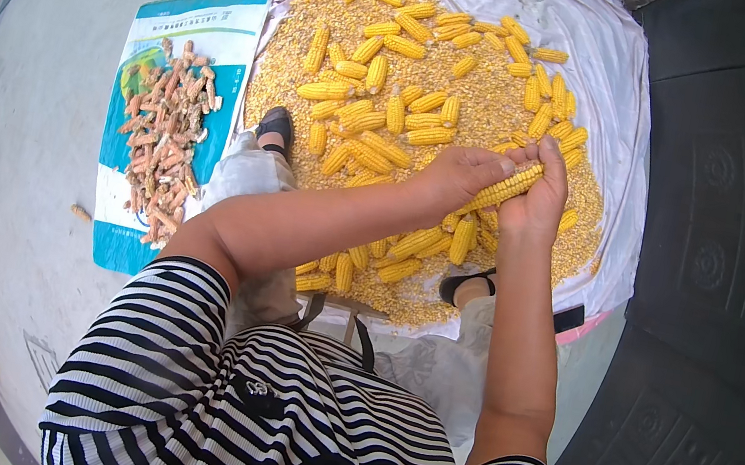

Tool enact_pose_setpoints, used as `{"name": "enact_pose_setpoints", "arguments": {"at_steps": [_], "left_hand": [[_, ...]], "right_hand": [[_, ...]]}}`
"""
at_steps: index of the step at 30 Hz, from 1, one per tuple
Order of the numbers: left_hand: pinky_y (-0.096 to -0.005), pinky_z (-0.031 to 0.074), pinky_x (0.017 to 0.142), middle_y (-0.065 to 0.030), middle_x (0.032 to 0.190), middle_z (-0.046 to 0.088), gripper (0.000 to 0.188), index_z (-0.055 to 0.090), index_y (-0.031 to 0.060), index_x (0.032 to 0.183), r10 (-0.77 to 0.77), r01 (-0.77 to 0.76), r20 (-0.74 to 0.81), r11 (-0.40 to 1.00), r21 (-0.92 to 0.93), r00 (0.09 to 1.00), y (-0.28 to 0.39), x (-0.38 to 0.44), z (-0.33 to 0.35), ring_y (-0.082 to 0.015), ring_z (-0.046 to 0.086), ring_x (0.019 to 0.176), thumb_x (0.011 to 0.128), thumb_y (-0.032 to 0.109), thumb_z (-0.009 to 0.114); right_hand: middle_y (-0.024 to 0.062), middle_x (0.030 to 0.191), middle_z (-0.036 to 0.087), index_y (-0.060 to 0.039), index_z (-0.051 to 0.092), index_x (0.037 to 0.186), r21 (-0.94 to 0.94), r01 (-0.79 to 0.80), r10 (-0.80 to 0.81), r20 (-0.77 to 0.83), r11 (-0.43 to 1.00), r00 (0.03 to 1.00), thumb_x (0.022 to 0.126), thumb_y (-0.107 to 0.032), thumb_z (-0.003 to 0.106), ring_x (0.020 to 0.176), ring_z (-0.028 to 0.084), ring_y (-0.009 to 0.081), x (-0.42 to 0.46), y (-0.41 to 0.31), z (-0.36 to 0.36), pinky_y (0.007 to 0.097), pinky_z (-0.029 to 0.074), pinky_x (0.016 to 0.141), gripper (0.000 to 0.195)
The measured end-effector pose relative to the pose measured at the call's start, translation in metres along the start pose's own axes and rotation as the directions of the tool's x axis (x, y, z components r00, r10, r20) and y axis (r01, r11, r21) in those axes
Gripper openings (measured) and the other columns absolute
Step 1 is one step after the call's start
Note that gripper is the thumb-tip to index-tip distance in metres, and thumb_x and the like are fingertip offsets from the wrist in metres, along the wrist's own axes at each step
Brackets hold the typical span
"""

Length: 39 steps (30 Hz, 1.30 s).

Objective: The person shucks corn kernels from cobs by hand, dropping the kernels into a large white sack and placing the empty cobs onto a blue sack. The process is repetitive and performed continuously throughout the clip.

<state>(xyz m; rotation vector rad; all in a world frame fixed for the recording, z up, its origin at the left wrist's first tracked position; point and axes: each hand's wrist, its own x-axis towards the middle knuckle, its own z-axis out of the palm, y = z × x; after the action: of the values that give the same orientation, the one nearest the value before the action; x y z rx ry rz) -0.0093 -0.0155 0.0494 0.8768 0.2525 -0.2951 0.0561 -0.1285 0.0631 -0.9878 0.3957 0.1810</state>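
Observation:
Both hands meet on one yellow ear of corn (504,190), held tilted above the right part of the kernel heap. My left hand (461,177) grips its near side, with the thumb laid along the kernels. My right hand (540,191) closes round the upper end, its fingertips near the tip. Underneath and around, many husked ears (396,112) lie on a wide layer of loose corn kernels (429,78), which is spread over a pale cloth (612,125).
Left of the cloth, bare cobs (169,137) are piled on a blue and white printed sack (233,6). One cob piece (81,212) lies on the concrete floor (44,100). My feet in dark shoes (276,128) stand among the kernels. Dark panels (719,219) border the right side.

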Motion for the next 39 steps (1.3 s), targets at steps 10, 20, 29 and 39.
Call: {"name": "enact_pose_setpoints", "arguments": {"at_steps": [10,20,29,39], "left_hand": [[-0.0317,0.040,0.095,-0.0068,0.103,0.063,0.031,0.064,0.0021,0.101,-0.073,0.055,-0.054,0.956,-0.288,0.996,0.013,0.007,-0.005,-0.0171,0.055,0.102,0.097,0.029,0.048],[-0.0283,0.043,0.091,-0.0048,0.104,0.066,0.025,0.065,0.0009,0.110,0.009,-0.009,-0.006,0.997,-0.073,1.000,0.004,0.000,0.000,-0.0126,0.058,0.100,0.096,0.021,0.057],[-0.0279,0.044,0.084,-0.0059,0.093,0.062,0.029,0.065,0.0013,0.102,-0.072,0.063,-0.226,0.997,-0.045,0.971,0.010,0.002,-0.001,-0.0136,0.055,0.086,0.097,0.027,0.052],[-0.0390,0.039,0.100,-0.0090,0.121,0.059,0.032,0.060,0.0019,0.117,-0.100,0.102,0.081,0.995,-0.014,0.992,0.020,-0.008,0.003,-0.0172,0.052,0.117,0.097,0.026,0.053]], "right_hand": [[0.0047,0.076,0.054,-0.0038,0.053,0.109,0.111,0.009,-0.016,0.058,0.994,0.998,0.084,-0.009,0.060,0.073,0.057,0.0208,-0.002,-0.010,0.010,0.0402,0.051,0.077,0.026],[0.0034,0.071,0.052,-0.0062,0.052,0.103,0.190,-0.003,-0.020,0.120,0.982,0.993,0.081,-0.009,0.057,0.064,0.051,0.0192,0.007,-0.014,0.001,0.0403,0.050,0.074,0.022],[0.0038,0.070,0.050,-0.0059,0.050,0.105,0.112,0.015,-0.030,0.128,0.994,0.991,0.080,-0.011,0.055,0.063,0.050,0.0190,-0.007,-0.008,0.013,0.0400,0.049,0.069,0.025],[0.0023,0.069,0.047,-0.0040,0.052,0.099,0.234,0.019,-0.042,0.094,0.972,0.995,0.082,-0.011,0.053,0.061,0.047,0.0174,0.014,-0.024,-0.005,0.0385,0.048,0.066,0.018]]}}
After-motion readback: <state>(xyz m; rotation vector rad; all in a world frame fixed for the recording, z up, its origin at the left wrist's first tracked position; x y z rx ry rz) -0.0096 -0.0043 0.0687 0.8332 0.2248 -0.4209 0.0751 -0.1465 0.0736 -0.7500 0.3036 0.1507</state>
